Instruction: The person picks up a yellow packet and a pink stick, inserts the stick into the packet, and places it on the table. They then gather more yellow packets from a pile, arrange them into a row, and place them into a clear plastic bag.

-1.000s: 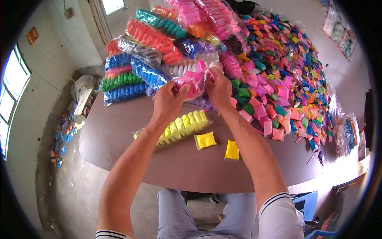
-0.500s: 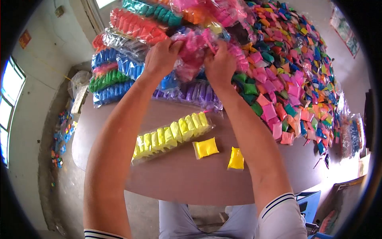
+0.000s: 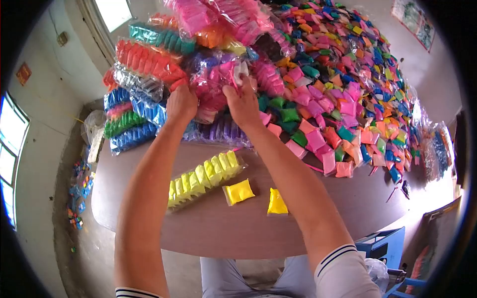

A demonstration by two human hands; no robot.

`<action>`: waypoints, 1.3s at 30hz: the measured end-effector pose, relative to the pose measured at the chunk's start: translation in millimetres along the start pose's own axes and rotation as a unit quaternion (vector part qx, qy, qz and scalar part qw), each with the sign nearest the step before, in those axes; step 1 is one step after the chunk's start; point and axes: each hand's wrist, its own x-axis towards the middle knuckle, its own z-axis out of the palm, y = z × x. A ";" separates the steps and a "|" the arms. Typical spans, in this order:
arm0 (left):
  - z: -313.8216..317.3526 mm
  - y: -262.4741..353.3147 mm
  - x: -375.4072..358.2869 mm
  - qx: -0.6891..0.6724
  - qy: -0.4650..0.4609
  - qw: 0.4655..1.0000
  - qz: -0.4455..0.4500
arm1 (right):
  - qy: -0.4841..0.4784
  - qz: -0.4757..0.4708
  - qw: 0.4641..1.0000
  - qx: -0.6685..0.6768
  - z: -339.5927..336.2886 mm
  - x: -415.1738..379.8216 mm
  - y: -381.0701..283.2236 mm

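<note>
At the front of the stacked bags, my left hand (image 3: 181,105) is closed, its fingertips hidden against the end of a bag of red packets (image 3: 149,62). To its right, my right hand (image 3: 242,104) pinches the crumpled clear plastic of a bag of pink packets (image 3: 211,89), thumb and fingers near its top. I cannot tell what my left fingers grip. Nearer me, a long clear bag of yellow-green packets (image 3: 203,175) lies slanted on the table (image 3: 223,233). Two loose yellow packets, one left (image 3: 239,191) and one right (image 3: 278,201), lie beside it.
A large heap of loose multicoloured packets (image 3: 328,104) covers the table's right side. Bags of blue (image 3: 131,138), green (image 3: 124,124) and purple (image 3: 223,130) packets are stacked at the left and middle. More packets (image 3: 77,198) are on the floor at left. A blue chair (image 3: 382,246) stands at lower right.
The view has shifted, so the table's contents sit further left. My left hand has drawn away from the pink bag toward the red bag's end; my right hand still pinches the pink bag's plastic.
</note>
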 end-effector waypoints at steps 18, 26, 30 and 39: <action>-77.5 -51.8 -110.1 -0.096 0.165 0.981 0.036 | -0.133 -0.100 0.971 -0.172 -7.7 -5.2 -17.0; -67.6 -250.6 -240.2 0.097 0.168 0.974 -0.121 | -0.091 -0.193 0.952 -0.221 -29.6 -5.6 -28.7; -67.1 -269.8 -267.6 0.148 0.137 0.970 -0.134 | -0.092 -0.172 0.963 -0.184 -35.6 -6.5 -39.4; -71.3 -252.7 -264.8 0.138 0.120 0.977 -0.109 | -0.497 -0.246 0.766 -0.327 -16.7 -130.1 -69.5</action>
